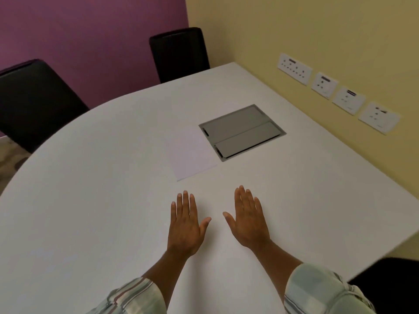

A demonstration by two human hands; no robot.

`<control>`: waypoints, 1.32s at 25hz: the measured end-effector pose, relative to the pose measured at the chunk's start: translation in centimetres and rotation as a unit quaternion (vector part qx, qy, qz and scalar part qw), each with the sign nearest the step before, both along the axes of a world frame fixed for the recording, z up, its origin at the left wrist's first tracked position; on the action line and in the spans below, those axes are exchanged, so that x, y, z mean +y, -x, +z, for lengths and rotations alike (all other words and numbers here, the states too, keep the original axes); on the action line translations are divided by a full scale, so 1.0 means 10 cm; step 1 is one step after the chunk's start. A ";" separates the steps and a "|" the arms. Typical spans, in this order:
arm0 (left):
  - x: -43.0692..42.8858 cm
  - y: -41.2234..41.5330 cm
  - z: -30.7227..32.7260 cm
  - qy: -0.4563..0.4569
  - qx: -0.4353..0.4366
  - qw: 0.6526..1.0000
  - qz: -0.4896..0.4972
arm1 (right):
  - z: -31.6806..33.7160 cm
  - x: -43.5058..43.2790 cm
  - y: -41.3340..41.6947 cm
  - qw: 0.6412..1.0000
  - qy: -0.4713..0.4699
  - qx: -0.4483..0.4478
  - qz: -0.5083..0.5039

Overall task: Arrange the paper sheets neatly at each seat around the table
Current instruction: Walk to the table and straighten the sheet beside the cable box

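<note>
Paper sheets (192, 152): faint against white table (90, 200) — count unclear.
Left hand (184, 225), right hand (248, 223): fingers straight, holding nothing.

The left chair (34, 98) is cut by the frame edge, and its seat is hidden behind the table (90, 200). The far chair (179, 53) is hidden below the backrest. A third chair (390, 286) is clipped at the bottom-right corner. The wall sockets (294, 68) are smeared, and their markings cannot be read. The left sleeve (133, 298) and right sleeve (317, 293) are cut off below. Whether the paper (192, 152) is one sheet or several cannot be told.
</note>
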State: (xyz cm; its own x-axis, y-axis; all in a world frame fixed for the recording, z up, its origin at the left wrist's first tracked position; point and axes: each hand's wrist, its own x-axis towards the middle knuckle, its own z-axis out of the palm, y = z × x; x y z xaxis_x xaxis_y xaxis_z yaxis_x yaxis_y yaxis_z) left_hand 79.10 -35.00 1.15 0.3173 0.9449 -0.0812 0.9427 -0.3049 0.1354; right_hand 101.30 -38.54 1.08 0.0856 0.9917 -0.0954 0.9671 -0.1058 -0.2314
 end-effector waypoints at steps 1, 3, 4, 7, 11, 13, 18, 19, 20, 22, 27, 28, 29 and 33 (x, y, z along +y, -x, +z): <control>0.10 0.01 -0.02 0.006 0.001 1.000 0.015 | -0.03 0.17 0.00 1.000 0.004 0.009 0.009; 0.28 0.04 -0.04 0.010 0.010 0.999 0.040 | -0.10 0.45 0.01 0.999 0.002 0.017 0.028; 0.37 0.06 -0.05 0.011 0.011 0.998 0.054 | -0.13 0.60 0.03 0.999 0.005 0.019 0.041; 0.68 0.15 -0.09 0.015 -0.001 0.996 0.088 | -0.17 1.02 0.14 0.997 0.012 0.013 0.079; 1.13 0.25 -0.17 0.028 -0.010 0.994 0.108 | -0.25 1.61 0.31 0.994 0.033 0.002 0.108; 1.39 0.32 -0.23 0.055 -0.053 0.986 0.146 | -0.30 1.90 0.39 0.994 0.046 0.015 0.101; 2.07 0.42 -0.40 0.090 -0.197 0.946 0.240 | -0.43 2.63 0.50 0.993 0.068 0.038 0.089; 2.19 0.44 -0.45 0.093 -0.197 0.946 0.241 | -0.49 2.74 0.54 0.992 0.074 0.032 0.101; 2.29 0.46 -0.51 0.097 -0.194 0.946 0.240 | -0.54 2.84 0.58 0.990 0.081 0.024 0.112; 2.49 0.46 -0.61 0.109 -0.206 0.941 0.244 | -0.66 3.04 0.67 0.987 0.102 0.012 0.128; 2.83 0.31 -0.79 0.125 -0.338 0.862 0.356 | -0.96 3.30 0.75 0.981 0.148 -0.006 0.125; 2.87 0.27 -0.81 0.128 -0.361 0.838 0.389 | -1.02 3.32 0.76 0.980 0.158 -0.012 0.120; 2.91 0.22 -0.81 0.130 -0.380 0.815 0.417 | -1.07 3.32 0.78 0.980 0.162 -0.023 0.116; 3.05 0.13 -0.78 0.117 -0.446 0.729 0.507 | -1.21 3.32 0.85 0.983 0.147 -0.044 0.097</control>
